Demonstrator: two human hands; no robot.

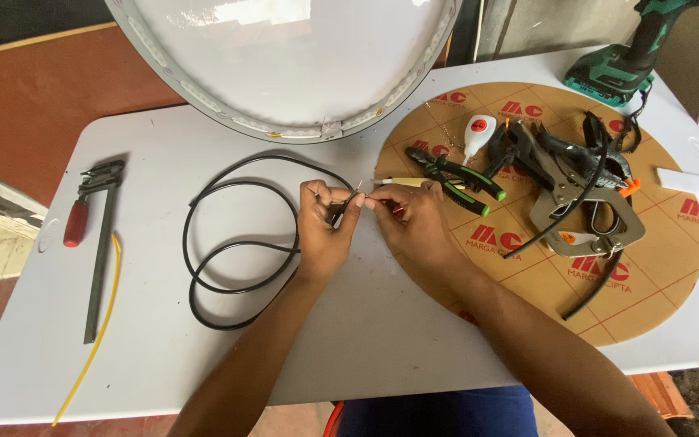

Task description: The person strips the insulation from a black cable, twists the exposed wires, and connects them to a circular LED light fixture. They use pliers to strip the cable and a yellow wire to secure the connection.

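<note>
Right now both hands meet at the middle of the white table [366, 340]. The left hand [323, 231] pinches the end of the black cable [236, 235], its fingers closed around it; the cable's coil lies to the left of this hand. The right hand [414, 218] is touching the same end from the right, fingertips closed on thin wire strands, which run left to right. Green-handled pliers [459, 180] lie just behind, on the brown round board [657, 267].

Soft even daylight, sharp focus, faint shadows, glare on the white dome [285, 57].
</note>
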